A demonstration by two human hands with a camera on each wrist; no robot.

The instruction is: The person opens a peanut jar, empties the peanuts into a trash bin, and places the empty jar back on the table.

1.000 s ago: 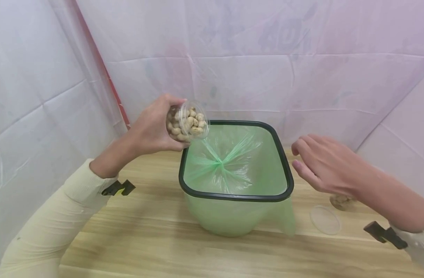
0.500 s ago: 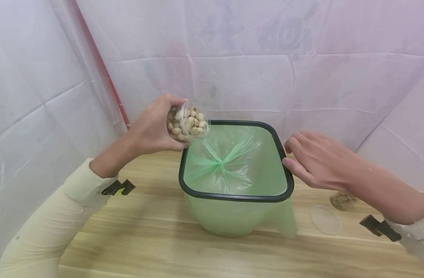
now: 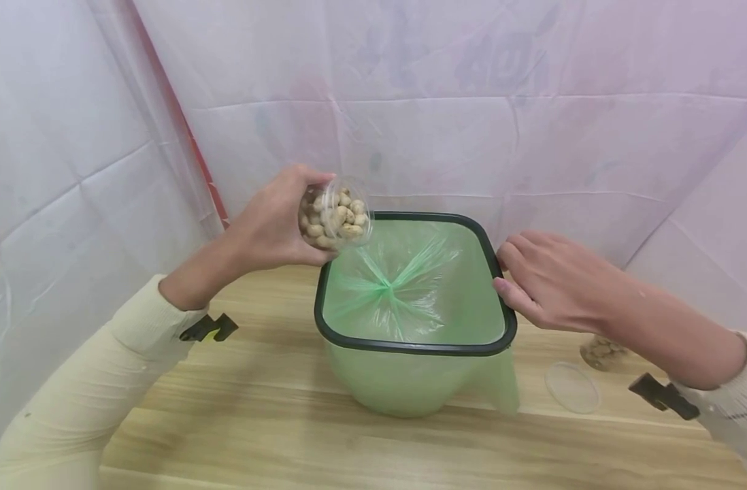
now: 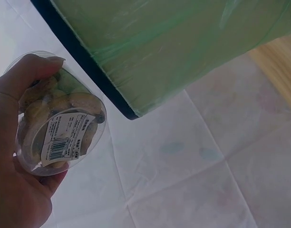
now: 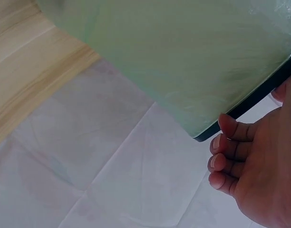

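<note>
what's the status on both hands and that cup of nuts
Left hand grips cup of nuts, tilted over bin corner. Right hand on bin rim, thumb touching. Nothing in the way.

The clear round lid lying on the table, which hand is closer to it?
Right. The right hand rests at the bin's right rim, just above the lid. The left hand holds a tub of nuts over the bin's far left corner, well away.
</note>
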